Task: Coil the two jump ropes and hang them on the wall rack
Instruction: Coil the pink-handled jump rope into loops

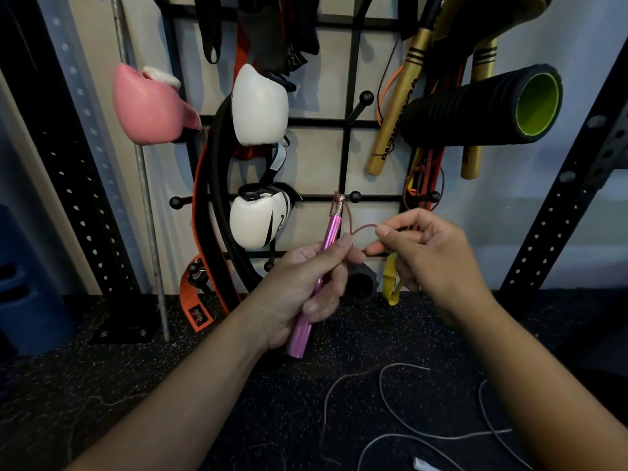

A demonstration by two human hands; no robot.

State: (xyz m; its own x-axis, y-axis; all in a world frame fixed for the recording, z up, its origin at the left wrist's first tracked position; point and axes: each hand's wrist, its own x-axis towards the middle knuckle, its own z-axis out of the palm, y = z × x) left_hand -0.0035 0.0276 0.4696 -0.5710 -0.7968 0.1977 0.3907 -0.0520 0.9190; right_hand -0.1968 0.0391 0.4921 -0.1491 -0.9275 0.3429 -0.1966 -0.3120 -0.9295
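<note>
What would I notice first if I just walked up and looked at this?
Probably the shiny pink jump rope handle in the middle, gripped by the left hand while the right hand pinches its thin reddish cord. Next, the boxing gloves on the wall rack: a pink glove at upper left and a white glove beside it. A black foam roller with a green inside sticks out at right.

Single head-worn wide-angle view, looking forward and slightly downward from close range, with both forearms entering from the bottom edge toward the frame centre. The camera faces a black wall rack (350, 158) that fills the upper half, while the speckled dark floor (258, 402) occupies the lower half. Straight uprights bow outward at the left and right margins.
</note>
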